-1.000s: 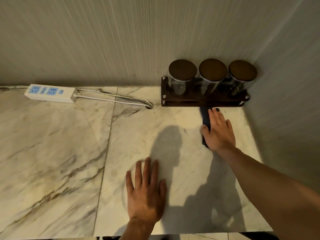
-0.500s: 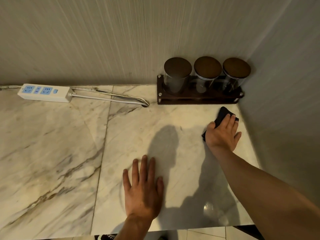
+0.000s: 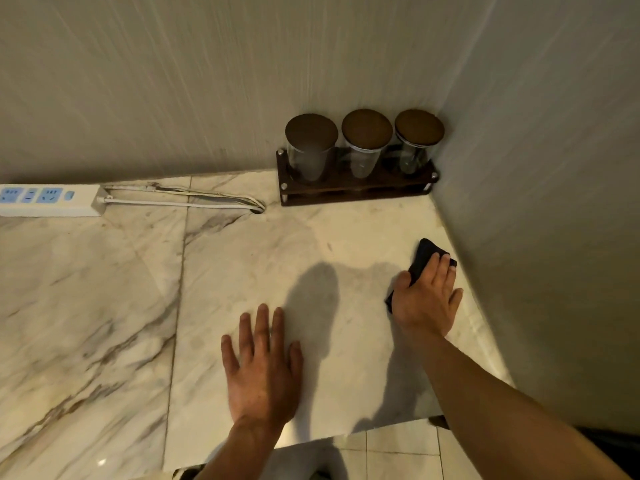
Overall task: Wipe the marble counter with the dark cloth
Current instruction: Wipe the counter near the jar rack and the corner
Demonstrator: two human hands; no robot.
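The marble counter (image 3: 104, 306) is pale with brown veins and fills the lower left and middle. The dark cloth (image 3: 424, 256) lies flat on it close to the right wall, folded small. My right hand (image 3: 427, 301) presses down on the cloth, fingers over its far end; part of the cloth sticks out beyond the fingertips and by the thumb. My left hand (image 3: 263, 368) rests flat on the bare marble near the front edge, fingers spread, holding nothing.
A dark wooden rack (image 3: 356, 190) with three lidded glass jars stands in the back right corner. A white power strip (image 3: 48, 199) with its cable (image 3: 187, 199) lies at the back left. The right wall runs beside the cloth. Floor tiles show below the counter's front edge.
My right hand has slid the cloth from in front of the jar rack rightward and toward me along the right wall. The left hand stays planted on the marble.
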